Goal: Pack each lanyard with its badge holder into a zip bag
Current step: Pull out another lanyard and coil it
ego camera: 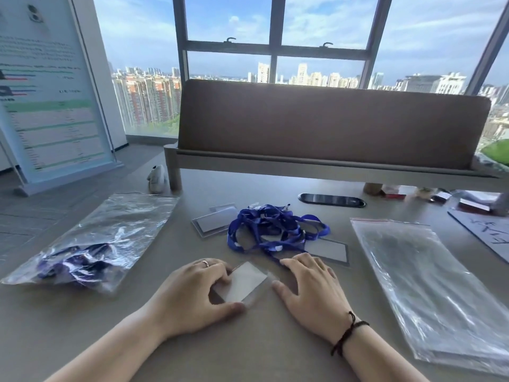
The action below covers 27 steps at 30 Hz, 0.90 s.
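Note:
A clear badge holder (243,281) with a white card lies flat on the table between my hands. My left hand (192,293) pinches its left side between thumb and fingers. My right hand (311,285) rests flat beside its right edge, fingertips touching a blue lanyard strap. A tangle of blue lanyards (271,230) lies just beyond. Two more badge holders sit near it, one at the left (213,223), one at the right (329,250). A zip bag (91,238) holding blue lanyards lies at the left.
A stack of empty zip bags (429,285) lies at the right. A brown desk divider (330,128) stands behind the table, with a black cable grommet (332,200) in front of it. A sheet of paper (487,230) and small clutter sit at the far right.

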Available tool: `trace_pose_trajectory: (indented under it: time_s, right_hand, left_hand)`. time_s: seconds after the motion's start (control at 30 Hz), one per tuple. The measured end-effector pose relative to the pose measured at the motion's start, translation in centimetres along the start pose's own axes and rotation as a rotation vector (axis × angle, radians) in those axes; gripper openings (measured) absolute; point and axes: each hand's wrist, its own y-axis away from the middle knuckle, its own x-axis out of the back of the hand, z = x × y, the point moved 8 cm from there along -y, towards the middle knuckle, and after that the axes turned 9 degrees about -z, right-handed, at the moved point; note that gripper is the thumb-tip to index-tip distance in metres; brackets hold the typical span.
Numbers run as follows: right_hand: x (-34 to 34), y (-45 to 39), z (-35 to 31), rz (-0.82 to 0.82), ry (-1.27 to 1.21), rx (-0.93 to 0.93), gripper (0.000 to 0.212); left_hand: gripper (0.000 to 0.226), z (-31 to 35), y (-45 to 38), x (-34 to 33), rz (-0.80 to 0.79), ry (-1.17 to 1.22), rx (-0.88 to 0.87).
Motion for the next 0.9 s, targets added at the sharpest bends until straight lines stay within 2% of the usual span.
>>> trace_pose_trajectory:
  time_s: [0.2, 0.33, 0.43, 0.6, 0.73, 0.9]
  right_hand:
    - [-0.1, 0.4, -0.9, 0.028, -0.047, 0.066, 0.028]
    - [-0.3, 0.6, -0.8, 0.023, -0.083, 0.083, 0.020]
    - [-0.1, 0.7, -0.7, 0.044, -0.157, 0.092, 0.015]
    - [2.0, 0.8, -0.5, 0.227, -0.495, 0.050, 0.016]
    - [3.4, -0.8, -1.1, 0.214, -0.733, 0.000, 0.023]
    - [9.5, -2.5, -5.4, 0.222, -0.810, 0.104, 0.018]
  left_hand:
    - [0.049, -0.2, -0.2, -0.4, 0.025, 0.044, -0.040]
    - [0.038, -0.2, -0.2, -0.2, 0.048, 0.090, -0.058]
    - [0.038, -0.1, -0.2, -0.2, 0.054, 0.110, -0.075]
    - [0.043, 0.0, -0.2, 0.1, 0.081, 0.122, -0.063]
    - [0.039, -0.4, -0.2, 0.3, 0.104, 0.166, -0.039]
    - [0.037, -1.0, 0.0, 0.9, 0.165, 0.191, -0.006]
